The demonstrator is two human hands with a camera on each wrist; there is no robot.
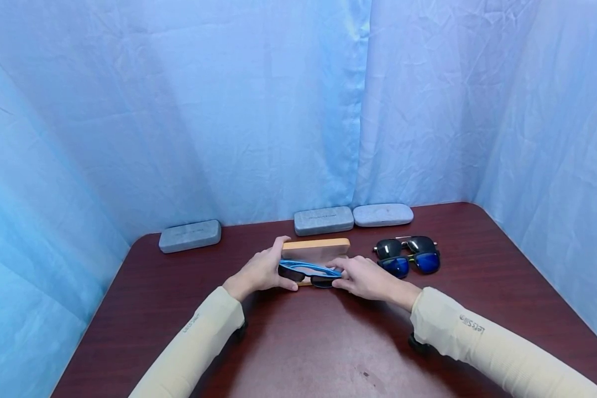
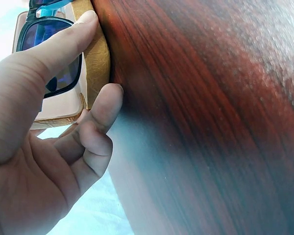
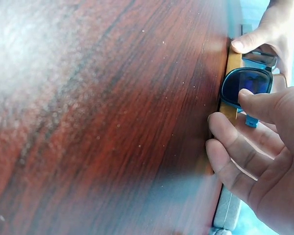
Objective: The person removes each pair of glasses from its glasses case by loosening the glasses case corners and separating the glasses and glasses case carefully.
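A pair of blue-framed sunglasses [image 1: 308,271] is being held in an open tan wooden case [image 1: 316,249] at the middle of the dark red table [image 1: 328,342]. The case's left end is being gripped by the left hand [image 1: 261,271], thumb curled over the near edge. The sunglasses' right side is being pinched by the right hand [image 1: 362,276], fingers bent. Two more sunglasses [image 1: 409,255] are lying just right of the case, and three grey cases [image 1: 323,220] are resting along the blue curtain [image 1: 229,110]
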